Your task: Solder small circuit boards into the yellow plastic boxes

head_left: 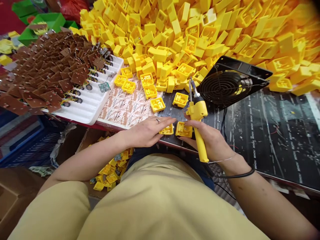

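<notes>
My left hand (146,131) lies at the table's front edge, its outstretched fingers over a yellow housing (168,129). Closed around a yellow soldering gun (199,111), my right hand (212,138) also has its thumb and a finger at another open yellow housing (184,129). The gun's metal tip points up and away, beside a black fan. Two open housings, one at centre (157,104) and one to its right (180,99), sit just beyond my hands. Several more stand farther back on the patterned sheet.
A big heap of yellow housings (160,53) covers the back. The black fan (225,83) stands at right. Brown circuit boards (50,70) are piled on a white foam tray (87,110) at left. Below the table are a blue crate (22,140) and a box of yellow parts (110,175).
</notes>
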The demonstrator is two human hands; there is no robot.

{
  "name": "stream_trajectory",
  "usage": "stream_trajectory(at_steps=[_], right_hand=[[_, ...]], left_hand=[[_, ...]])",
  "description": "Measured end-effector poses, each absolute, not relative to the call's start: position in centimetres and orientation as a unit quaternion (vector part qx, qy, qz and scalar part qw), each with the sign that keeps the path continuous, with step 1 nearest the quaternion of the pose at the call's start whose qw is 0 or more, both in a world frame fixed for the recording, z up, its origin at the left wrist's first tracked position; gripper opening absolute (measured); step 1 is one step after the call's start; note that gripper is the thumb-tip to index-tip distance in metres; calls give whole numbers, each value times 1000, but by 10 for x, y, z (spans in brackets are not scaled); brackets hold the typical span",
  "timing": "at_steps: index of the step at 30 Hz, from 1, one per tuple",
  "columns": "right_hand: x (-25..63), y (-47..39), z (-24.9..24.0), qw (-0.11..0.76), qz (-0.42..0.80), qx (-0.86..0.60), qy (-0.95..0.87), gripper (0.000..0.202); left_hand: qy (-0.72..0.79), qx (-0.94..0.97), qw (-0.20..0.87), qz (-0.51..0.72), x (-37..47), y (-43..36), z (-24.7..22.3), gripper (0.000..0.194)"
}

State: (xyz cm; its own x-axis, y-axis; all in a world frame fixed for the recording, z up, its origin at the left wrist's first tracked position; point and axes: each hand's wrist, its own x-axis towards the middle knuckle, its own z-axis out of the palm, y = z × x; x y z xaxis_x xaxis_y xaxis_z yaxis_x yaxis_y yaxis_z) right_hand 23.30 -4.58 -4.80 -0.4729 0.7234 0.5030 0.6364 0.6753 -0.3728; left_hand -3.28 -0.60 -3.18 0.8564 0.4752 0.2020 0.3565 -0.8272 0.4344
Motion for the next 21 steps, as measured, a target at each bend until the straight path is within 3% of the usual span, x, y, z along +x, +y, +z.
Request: stream_trajectory(at_steps=[3,6,11,14,19,21], right_hand=[[238,-50,-52,328,64,-402,-853,41],[230,-48,-54,337,52,-396,-852,45],[202,-33,-54,338,30,-335,-879,39],[199,-29,-55,336,18,-331,-882,31],[222,-33,-56,333,23,-378,-864,42],[228,-33,-58,324,25,-380,-866,43]], left_hand=[[251,926,188,212,-35,-3,-32,53],[374,879,105,277,-38,13,-33,40],[422,886,33,187,-31,41,-37,45],[388,908,59,144,-39,43,-31,46],[175,957,223,65,-63,42,-13,58],[168,951,241,93,-63,39,-14,61]])
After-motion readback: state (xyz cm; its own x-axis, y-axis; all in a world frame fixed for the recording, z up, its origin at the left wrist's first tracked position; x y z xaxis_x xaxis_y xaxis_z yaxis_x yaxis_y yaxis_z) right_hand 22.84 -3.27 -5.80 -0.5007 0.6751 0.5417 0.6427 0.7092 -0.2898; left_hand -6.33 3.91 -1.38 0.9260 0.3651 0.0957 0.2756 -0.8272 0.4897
